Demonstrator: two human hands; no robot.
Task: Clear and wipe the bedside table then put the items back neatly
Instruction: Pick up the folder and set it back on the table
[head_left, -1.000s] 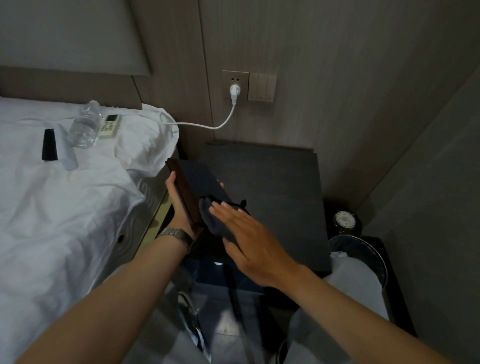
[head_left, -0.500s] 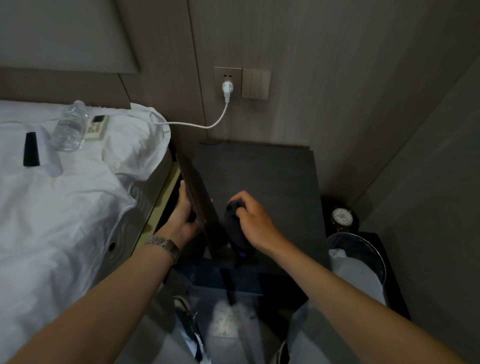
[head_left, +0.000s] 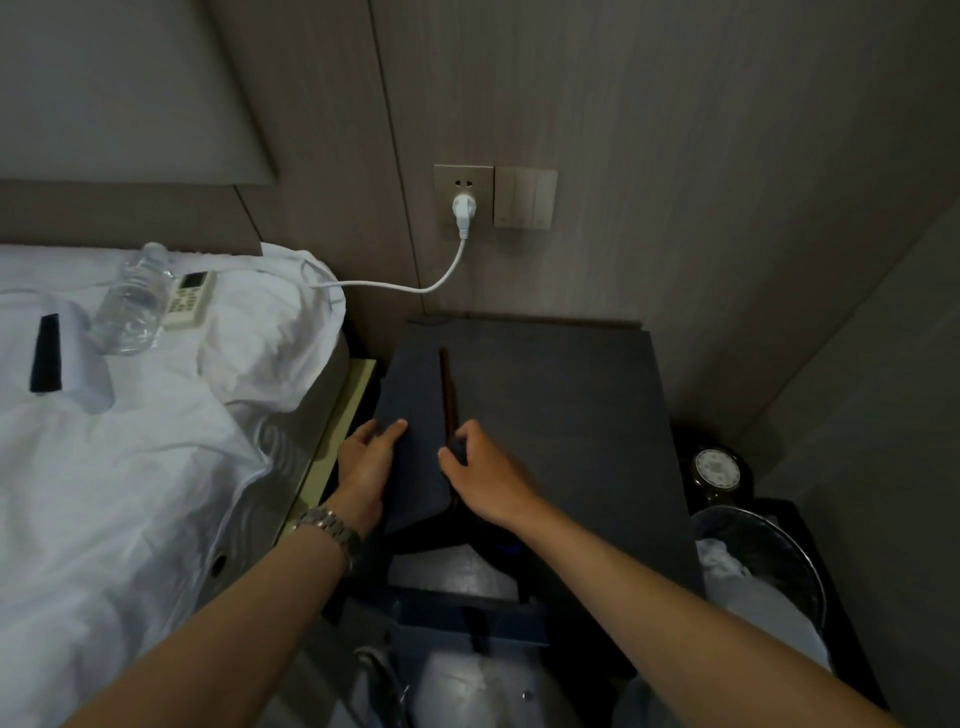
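Observation:
The dark bedside table (head_left: 571, 415) stands against the wall. A thin dark board (head_left: 415, 395) is propped on its edge along the table's left side, leaning left, with its brown top edge facing me. My left hand (head_left: 369, 462) rests on the board's left face with straight fingers and steadies it. My right hand (head_left: 488, 473) is curled round a dark cloth (head_left: 457, 448) and presses it against the board's right side near its front end. Most of the cloth is hidden under the hand.
On the white bed (head_left: 130, 493) to the left lie a water bottle (head_left: 132, 301), a white remote (head_left: 189, 299) and a black item on a white box (head_left: 47, 353). A white cable (head_left: 415, 283) runs from the wall socket (head_left: 463, 200). A lined bin (head_left: 763, 561) and a round dial object (head_left: 718, 467) sit at the right.
The board has been swung from lying tilted in my left hand to standing on edge further back. My right hand, flat on the cloth before, now curls round it at the board's right side.

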